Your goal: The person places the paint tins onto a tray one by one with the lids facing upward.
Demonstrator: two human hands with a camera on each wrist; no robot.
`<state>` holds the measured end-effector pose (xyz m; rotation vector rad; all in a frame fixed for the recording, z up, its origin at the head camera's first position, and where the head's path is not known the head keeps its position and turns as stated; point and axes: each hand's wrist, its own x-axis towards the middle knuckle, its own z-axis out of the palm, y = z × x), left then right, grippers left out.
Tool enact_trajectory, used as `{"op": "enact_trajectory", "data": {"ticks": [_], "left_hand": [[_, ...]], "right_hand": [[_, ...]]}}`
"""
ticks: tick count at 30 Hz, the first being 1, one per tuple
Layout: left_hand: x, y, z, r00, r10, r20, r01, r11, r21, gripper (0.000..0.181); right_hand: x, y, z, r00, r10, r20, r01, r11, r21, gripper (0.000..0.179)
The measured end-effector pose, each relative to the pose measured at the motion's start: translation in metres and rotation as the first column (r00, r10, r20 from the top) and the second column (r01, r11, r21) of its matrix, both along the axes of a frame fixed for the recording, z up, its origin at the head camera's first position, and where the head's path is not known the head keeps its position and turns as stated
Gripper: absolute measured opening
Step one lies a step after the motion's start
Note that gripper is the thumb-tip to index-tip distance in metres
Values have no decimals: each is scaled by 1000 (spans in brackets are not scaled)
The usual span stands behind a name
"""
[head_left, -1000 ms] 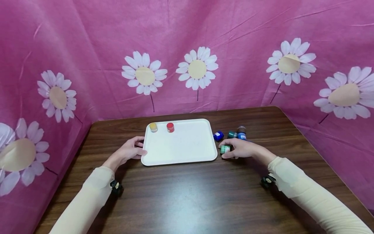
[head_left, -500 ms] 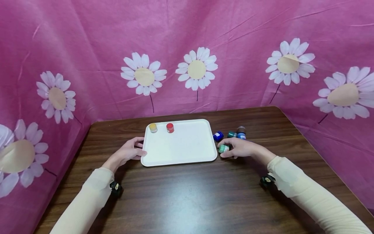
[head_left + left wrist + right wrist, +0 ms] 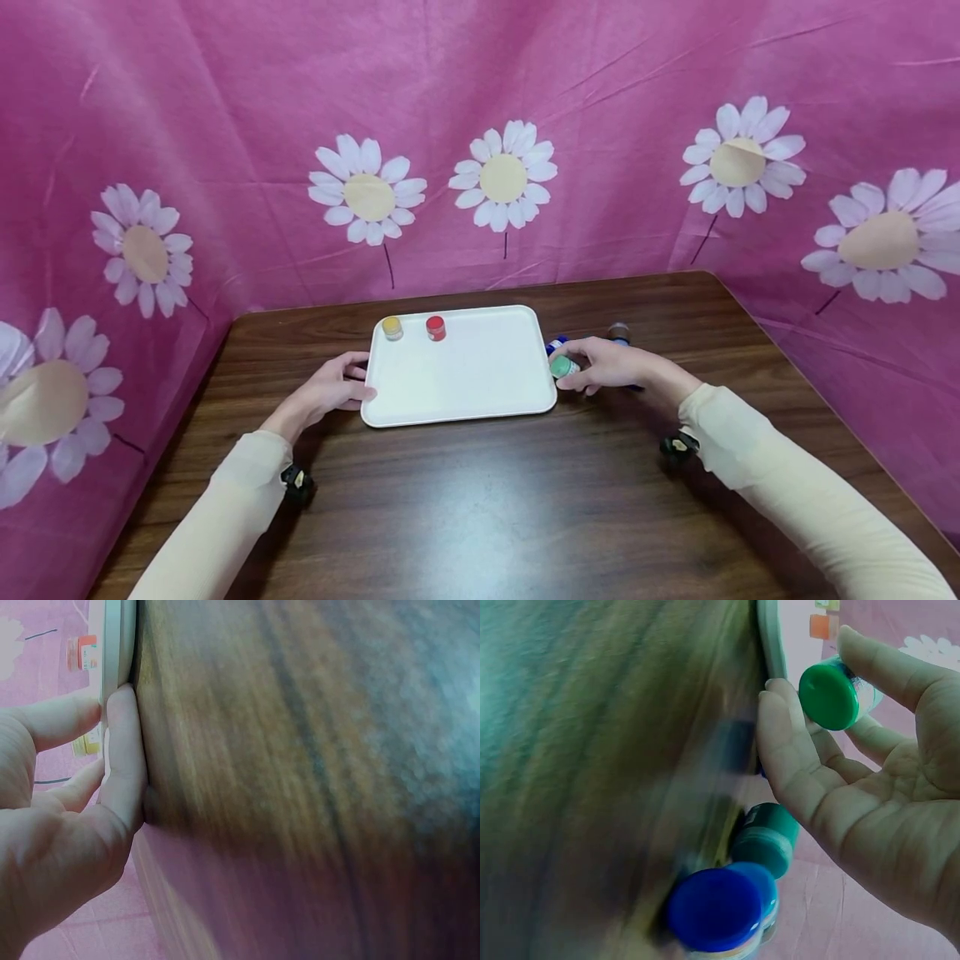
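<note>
A white tray (image 3: 465, 375) lies on the table, with a yellow-lidded paint jar (image 3: 392, 327) and a red-lidded paint jar (image 3: 436, 327) standing near its far left corner. My left hand (image 3: 330, 390) holds the tray's left edge; in the left wrist view the thumb (image 3: 64, 721) rests on the rim and a finger lies along the tray's side. At the tray's right edge my right hand (image 3: 603, 365) pinches a green-lidded paint jar (image 3: 829, 696), tilted and raised off the table, between thumb and fingers.
Right of the tray lie more jars: a dark blue one (image 3: 556, 343) partly behind the right hand, a dark green one (image 3: 766, 838), a blue-lidded one (image 3: 714, 909) and a brown-topped one (image 3: 618, 329). A pink flowered cloth (image 3: 480, 83) surrounds the wooden table (image 3: 480, 500).
My right hand has lifted the green-lidded jar and moved it left and away from me, up to the tray's right edge. My left hand and the tray have stayed put.
</note>
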<state>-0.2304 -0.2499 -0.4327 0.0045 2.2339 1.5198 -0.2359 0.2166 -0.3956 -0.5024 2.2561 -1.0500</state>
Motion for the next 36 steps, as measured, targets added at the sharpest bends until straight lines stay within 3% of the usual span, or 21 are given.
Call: {"op": "enact_trajectory", "data": {"ticks": [16, 28, 36], "left_hand": [[-1, -1, -2, 1000, 6, 2, -6, 1000, -6, 77], [-1, 0, -1, 1000, 5, 3, -5, 1000, 6, 78], [-2, -1, -2, 1000, 12, 5, -12, 1000, -7, 77]], "right_hand": [[-24, -25, 19, 999, 23, -29, -25, 997, -68, 50], [-41, -46, 21, 998, -36, -60, 28, 990, -135, 48], [-51, -60, 19, 996, -87, -2, 85, 982, -170, 54]]}}
